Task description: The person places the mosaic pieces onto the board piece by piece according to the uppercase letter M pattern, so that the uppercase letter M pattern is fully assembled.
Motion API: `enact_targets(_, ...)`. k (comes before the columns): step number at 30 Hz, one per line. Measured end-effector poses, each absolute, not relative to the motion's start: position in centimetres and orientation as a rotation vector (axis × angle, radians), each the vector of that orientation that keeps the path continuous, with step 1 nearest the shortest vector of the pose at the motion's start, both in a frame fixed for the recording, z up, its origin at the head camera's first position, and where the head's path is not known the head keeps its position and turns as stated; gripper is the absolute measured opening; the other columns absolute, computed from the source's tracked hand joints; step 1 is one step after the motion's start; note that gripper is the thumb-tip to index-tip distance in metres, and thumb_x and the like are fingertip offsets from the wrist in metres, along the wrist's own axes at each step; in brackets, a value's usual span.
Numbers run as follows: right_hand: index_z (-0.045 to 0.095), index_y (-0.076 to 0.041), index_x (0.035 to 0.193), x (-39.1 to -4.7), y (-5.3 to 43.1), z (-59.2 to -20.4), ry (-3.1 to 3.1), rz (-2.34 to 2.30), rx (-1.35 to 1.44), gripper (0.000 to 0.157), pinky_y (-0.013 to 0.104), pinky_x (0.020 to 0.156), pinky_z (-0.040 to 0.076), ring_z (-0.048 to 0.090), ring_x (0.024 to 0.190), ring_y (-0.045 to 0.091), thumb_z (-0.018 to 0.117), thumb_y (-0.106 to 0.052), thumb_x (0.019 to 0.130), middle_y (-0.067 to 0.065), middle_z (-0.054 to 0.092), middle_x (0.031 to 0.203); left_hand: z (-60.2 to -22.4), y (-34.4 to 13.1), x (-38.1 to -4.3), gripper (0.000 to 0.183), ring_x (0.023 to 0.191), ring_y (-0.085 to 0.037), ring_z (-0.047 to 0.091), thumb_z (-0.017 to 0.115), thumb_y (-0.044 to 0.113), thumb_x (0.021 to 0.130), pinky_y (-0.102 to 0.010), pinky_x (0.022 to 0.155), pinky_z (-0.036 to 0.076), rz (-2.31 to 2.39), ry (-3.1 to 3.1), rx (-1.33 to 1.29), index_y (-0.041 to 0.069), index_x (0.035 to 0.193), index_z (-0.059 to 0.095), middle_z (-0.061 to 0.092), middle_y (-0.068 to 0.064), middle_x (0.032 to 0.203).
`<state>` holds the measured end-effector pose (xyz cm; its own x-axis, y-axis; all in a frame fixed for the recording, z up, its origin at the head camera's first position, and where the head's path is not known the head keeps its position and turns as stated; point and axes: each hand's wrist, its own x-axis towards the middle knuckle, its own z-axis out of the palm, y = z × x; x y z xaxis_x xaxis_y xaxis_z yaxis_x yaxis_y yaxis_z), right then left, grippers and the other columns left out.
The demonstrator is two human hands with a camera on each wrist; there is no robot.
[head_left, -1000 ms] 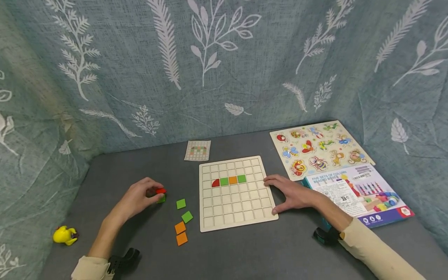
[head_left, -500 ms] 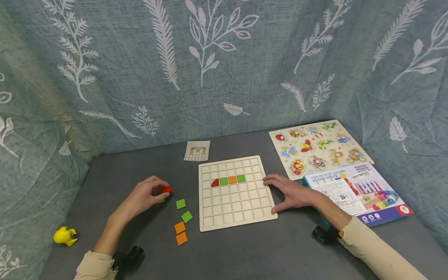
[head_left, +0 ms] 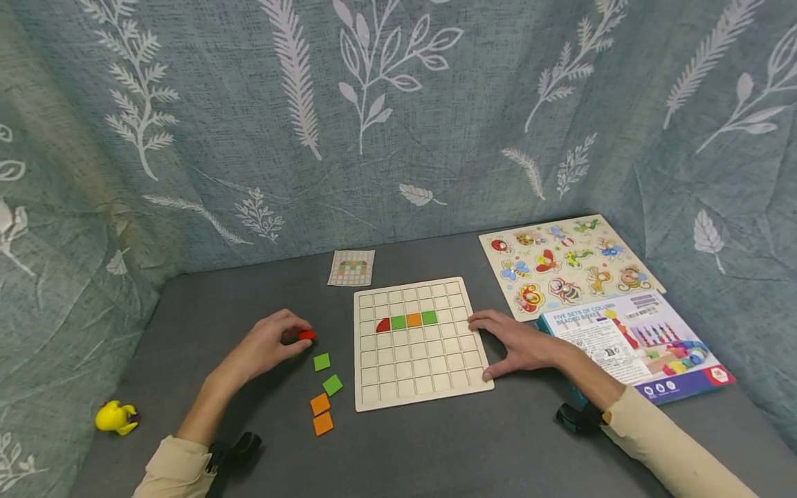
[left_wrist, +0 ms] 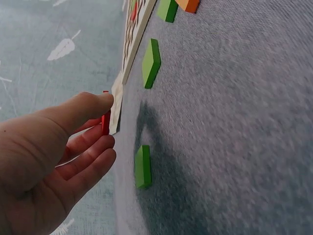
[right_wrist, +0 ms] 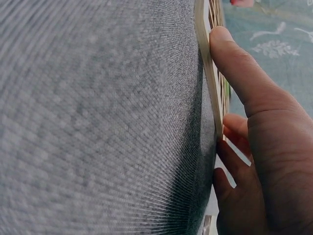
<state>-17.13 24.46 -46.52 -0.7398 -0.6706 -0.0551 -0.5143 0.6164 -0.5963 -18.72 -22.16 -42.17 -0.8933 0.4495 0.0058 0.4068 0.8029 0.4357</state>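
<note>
My left hand (head_left: pixel 269 346) pinches a small red tile (head_left: pixel 308 335) between thumb and fingers, above the table left of the wooden grid board (head_left: pixel 414 366). In the left wrist view the red tile (left_wrist: pixel 105 123) stands edge-on, clear of the table. A green tile (left_wrist: pixel 143 166) lies under that hand, hidden in the head view. On the board a red quarter-round tile (head_left: pixel 383 324), a green tile (head_left: pixel 398 323), an orange tile (head_left: pixel 414 319) and another green tile (head_left: pixel 430 317) form a row. My right hand (head_left: pixel 518 342) touches the board's right edge with thumb and fingers spread.
Loose green tiles (head_left: pixel 322 362) and orange tiles (head_left: pixel 322 423) lie left of the board. Behind it is a small pattern card (head_left: pixel 351 268). An insect puzzle board (head_left: pixel 554 256) and a bead-set box (head_left: pixel 641 346) sit at the right, a yellow toy (head_left: pixel 115 418) far left.
My left hand has moved right with the red tile, towards the board, away from the green tile that lay beneath it. The right hand stays at the board's edge.
</note>
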Motion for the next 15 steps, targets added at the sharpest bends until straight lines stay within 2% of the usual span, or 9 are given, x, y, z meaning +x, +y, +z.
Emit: enact_targets(15, 0.045, -0.011, 0.141, -17.1, 24.4, -46.5, 2.574, -0.814, -0.959, 0.086, 0.048, 0.108, 0.039, 0.039, 0.139, 0.023, 0.077, -0.056, 0.075, 0.004, 0.037, 0.15, -42.1, -20.9, -19.3, 0.023, 0.086, -0.016, 0.06, 0.071, 0.016, 0.088, -0.034, 0.074, 0.051, 0.641, 2.855, 0.77, 0.006, 0.108, 0.07, 0.064, -0.005, 0.102)
